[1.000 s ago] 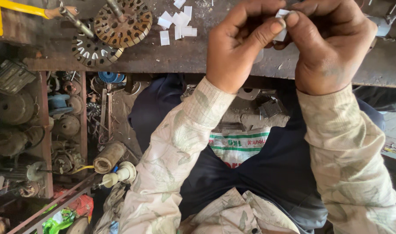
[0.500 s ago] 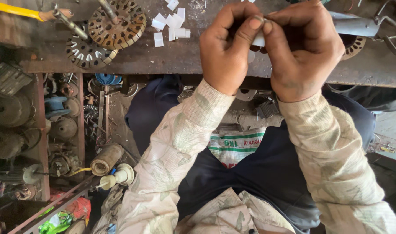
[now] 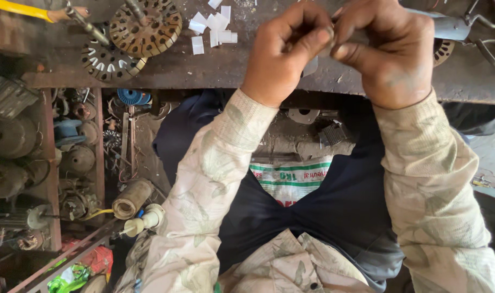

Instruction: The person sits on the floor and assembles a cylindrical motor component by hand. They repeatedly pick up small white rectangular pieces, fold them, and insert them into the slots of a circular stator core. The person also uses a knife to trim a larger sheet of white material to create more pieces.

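A: Both hands are up over the dark metal surface (image 3: pixel 334 76). The left hand (image 3: pixel 283 59) and right hand (image 3: pixel 391 57) meet fingertip to fingertip, pinching a small pale paper slip (image 3: pixel 310 66) between them. Only a corner of it shows below the thumbs.

B: So each grip is clenched on it?

A: Yes, both are closed tight on that slip, held just above the surface, near its front edge.

B: What could go wrong from here?

A: My guess is that the slip is thin and mostly hidden, so a hard pinch could crease or tear it. If either grip loosens, it could fall past the edge into the clutter below and be hard to find. The loose white paper pieces (image 3: pixel 212 27) lying on the surface to the left could also scatter if a sleeve (image 3: pixel 215 173) brushes them.

B: Anything else close by?

A: Two round slotted metal cores (image 3: pixel 144 24) sit at the far left of the surface, well apart from the hands, and a grey metal tool (image 3: pixel 453 27) lies just beyond the right hand.

B: Packages or labels?

A: A white woven sack (image 3: pixel 292 182) with green stripes and some red print lies on the floor between the knees. A crumpled green wrapper (image 3: pixel 68 276) and something red sit at the lower left, beside a rusty shelf (image 3: pixel 52 163) of old parts.
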